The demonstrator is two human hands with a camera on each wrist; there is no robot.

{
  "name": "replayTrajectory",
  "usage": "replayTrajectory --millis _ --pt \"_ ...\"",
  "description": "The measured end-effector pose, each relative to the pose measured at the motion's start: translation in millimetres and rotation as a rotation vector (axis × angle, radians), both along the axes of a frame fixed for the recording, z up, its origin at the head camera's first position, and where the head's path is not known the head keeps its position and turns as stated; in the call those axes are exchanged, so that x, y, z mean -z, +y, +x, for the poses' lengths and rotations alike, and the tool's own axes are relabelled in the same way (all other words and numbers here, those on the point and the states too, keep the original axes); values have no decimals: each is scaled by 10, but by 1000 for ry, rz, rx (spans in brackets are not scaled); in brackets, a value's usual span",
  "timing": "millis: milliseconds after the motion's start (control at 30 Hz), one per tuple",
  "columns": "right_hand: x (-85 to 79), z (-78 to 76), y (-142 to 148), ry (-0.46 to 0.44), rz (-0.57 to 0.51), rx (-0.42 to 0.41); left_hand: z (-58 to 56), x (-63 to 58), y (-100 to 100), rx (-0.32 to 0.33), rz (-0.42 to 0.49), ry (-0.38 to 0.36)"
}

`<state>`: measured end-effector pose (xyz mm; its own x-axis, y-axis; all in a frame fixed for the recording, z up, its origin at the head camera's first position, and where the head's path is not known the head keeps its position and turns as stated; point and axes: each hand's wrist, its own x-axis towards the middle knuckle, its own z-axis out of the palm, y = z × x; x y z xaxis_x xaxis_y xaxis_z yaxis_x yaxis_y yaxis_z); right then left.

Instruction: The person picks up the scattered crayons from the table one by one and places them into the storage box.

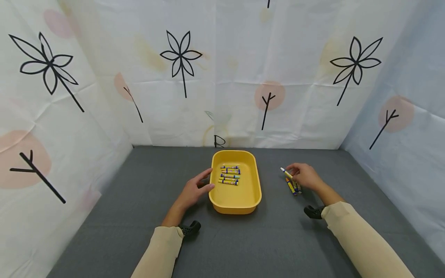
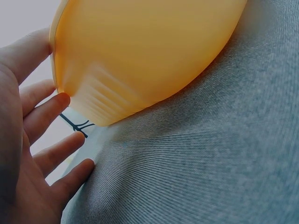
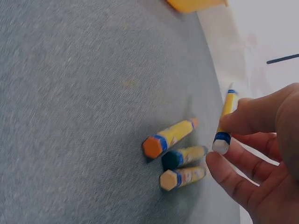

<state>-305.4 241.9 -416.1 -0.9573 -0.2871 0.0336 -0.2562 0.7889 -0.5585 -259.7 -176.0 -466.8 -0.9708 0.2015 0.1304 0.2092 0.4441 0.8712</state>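
In the head view a yellow tray (image 1: pixel 240 204) stands on the grey table, with several crayons (image 1: pixel 229 176) lying in a row inside. My left hand (image 1: pixel 190 192) touches the tray's left rim, its fingers spread and fairly straight. In the right wrist view my right hand (image 3: pixel 261 149) pinches a white crayon (image 3: pixel 229 109) between thumb and fingers, lifted above the table. Just below it lie an orange crayon (image 3: pixel 175 135), a dark green-blue one (image 3: pixel 189 155) and a pale peach one (image 3: pixel 187 177), side by side.
Grey cloth (image 1: pixel 257 247) covers the table. White fabric walls (image 1: pixel 236 50) printed with flowers and twigs rise at the back and both sides. Black bands (image 1: pixel 314 212) circle both wrists below beige sleeves (image 1: pixel 361 235).
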Motion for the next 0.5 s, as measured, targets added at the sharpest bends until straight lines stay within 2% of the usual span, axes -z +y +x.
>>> replayTrajectory --millis 333,500 --pt "-179 -49 -227 41 -113 5 4 -4 3 2 0 4" --pt "-290 -98 -404 35 -148 -29 5 0 1 1 0 3"
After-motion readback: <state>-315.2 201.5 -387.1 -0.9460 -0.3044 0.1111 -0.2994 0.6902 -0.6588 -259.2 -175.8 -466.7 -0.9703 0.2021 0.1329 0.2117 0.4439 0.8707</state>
